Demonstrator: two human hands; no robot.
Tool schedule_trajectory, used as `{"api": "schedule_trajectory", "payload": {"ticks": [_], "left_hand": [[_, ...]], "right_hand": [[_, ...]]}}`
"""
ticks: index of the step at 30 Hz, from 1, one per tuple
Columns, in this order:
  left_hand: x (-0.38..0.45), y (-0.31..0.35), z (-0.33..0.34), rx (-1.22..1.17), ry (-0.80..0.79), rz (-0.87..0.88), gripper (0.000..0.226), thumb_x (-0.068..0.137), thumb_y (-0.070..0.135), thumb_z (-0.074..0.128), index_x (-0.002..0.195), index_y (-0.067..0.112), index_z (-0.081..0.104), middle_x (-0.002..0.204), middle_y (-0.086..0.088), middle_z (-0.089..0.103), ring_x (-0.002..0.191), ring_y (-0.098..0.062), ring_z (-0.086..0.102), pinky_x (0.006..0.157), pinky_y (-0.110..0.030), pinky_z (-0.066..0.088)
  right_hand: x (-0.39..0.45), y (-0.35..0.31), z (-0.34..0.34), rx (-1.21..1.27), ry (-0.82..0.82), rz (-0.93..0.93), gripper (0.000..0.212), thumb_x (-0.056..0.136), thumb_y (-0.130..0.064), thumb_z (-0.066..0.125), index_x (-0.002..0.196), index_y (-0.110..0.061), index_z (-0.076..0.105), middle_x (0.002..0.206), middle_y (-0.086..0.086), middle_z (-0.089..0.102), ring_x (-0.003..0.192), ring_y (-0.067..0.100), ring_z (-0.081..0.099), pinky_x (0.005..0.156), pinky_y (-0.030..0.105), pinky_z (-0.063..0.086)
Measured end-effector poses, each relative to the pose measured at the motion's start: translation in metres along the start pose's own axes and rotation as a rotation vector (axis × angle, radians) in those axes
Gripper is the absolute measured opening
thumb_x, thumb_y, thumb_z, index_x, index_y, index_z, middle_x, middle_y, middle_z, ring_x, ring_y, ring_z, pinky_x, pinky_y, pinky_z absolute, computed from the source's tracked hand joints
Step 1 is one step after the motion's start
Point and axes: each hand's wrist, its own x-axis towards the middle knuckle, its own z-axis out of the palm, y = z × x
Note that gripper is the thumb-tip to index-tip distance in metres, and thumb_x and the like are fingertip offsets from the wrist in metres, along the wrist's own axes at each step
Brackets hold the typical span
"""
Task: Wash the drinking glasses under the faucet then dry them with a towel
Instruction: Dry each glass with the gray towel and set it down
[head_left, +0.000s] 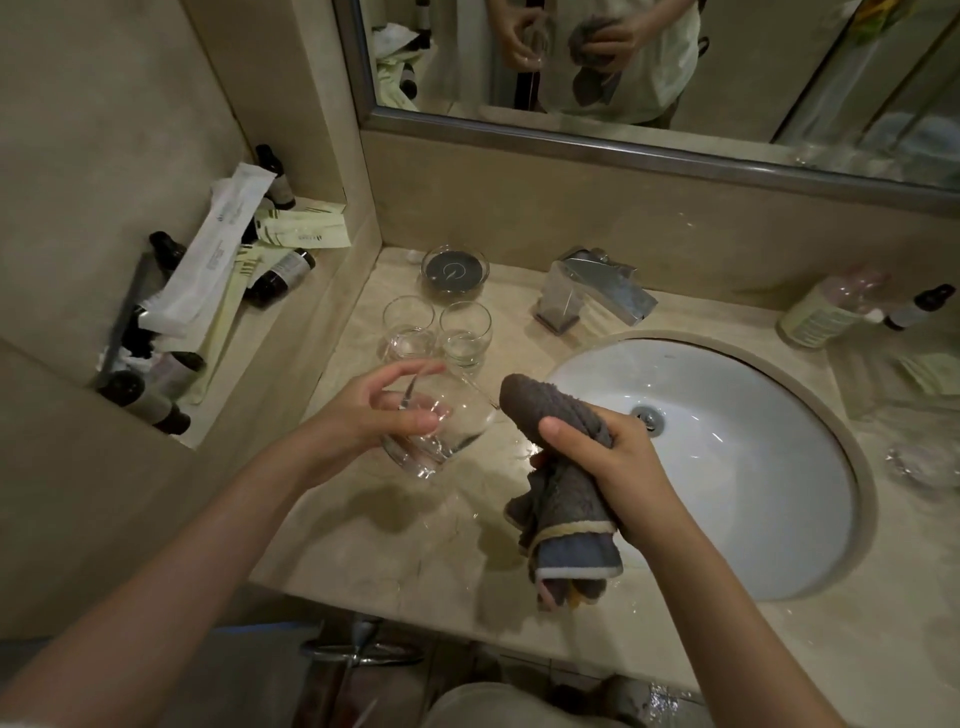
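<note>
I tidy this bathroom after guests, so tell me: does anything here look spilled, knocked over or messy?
Yes. On the ledge to the left, dark toiletry bottles lie toppled among scattered white and pale green sachets. Water drops are splashed on the beige marble counter by the white sink basin. The two clear glasses stand upright.

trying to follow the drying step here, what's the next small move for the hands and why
Probably push the towel into the glass. The left hand holds the glass tilted, mouth toward the right hand, which grips the towel with its rolled end just short of the rim. No water runs from the faucet, so drying seems due.
</note>
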Motion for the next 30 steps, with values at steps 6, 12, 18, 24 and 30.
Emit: {"api": "schedule_trajectory", "payload": {"ticks": [6, 12, 18, 24, 30], "left_hand": [[0.024, -0.005, -0.001, 0.026, 0.073, 0.03, 0.089, 0.04, 0.032, 0.089, 0.123, 0.036, 0.059, 0.115, -0.008, 0.061, 0.097, -0.018, 0.066, 0.086, -0.032, 0.055], [0.067, 0.001, 0.021, 0.231, 0.142, 0.099, 0.082, 0.043, 0.022, 0.088, 0.115, 0.034, 0.05, 0.117, -0.006, 0.058, 0.081, -0.008, 0.065, 0.079, -0.022, 0.055], [0.121, 0.001, 0.037, 0.356, 0.181, 0.162, 0.099, 0.041, 0.028, 0.092, 0.125, 0.031, 0.04, 0.117, -0.001, 0.059, 0.1, -0.021, 0.065, 0.086, -0.033, 0.055], [0.166, 0.002, 0.038, 0.658, 0.196, 0.267, 0.09, 0.051, 0.019, 0.095, 0.129, 0.02, 0.05, 0.115, -0.001, 0.059, 0.104, -0.017, 0.06, 0.081, -0.026, 0.049], [0.193, -0.003, 0.033, 0.902, 0.192, 0.28, 0.088, 0.05, 0.028, 0.092, 0.126, 0.02, 0.048, 0.116, 0.004, 0.06, 0.11, -0.017, 0.054, 0.099, -0.039, 0.041]], "right_hand": [[0.008, 0.012, -0.002, 0.082, 0.081, 0.034, 0.03, 0.073, -0.025, 0.078, 0.082, 0.001, 0.066, 0.068, 0.009, 0.061, 0.064, 0.025, 0.064, 0.059, 0.038, 0.056], [0.01, 0.015, -0.018, 0.121, 0.205, 0.054, 0.022, 0.069, -0.03, 0.073, 0.078, -0.01, 0.068, 0.069, 0.007, 0.064, 0.068, 0.028, 0.065, 0.067, 0.048, 0.057], [0.009, 0.02, -0.038, 0.138, 0.313, 0.087, 0.023, 0.074, -0.026, 0.073, 0.081, -0.005, 0.067, 0.072, 0.009, 0.065, 0.068, 0.026, 0.066, 0.062, 0.04, 0.057], [0.012, 0.025, -0.048, 0.17, 0.405, 0.102, 0.015, 0.085, -0.017, 0.07, 0.084, -0.002, 0.066, 0.072, 0.007, 0.066, 0.065, 0.026, 0.065, 0.058, 0.037, 0.056], [0.016, 0.031, -0.051, 0.185, 0.456, 0.114, 0.014, 0.085, -0.018, 0.07, 0.08, -0.005, 0.065, 0.07, 0.006, 0.065, 0.065, 0.027, 0.065, 0.06, 0.039, 0.056]]}}
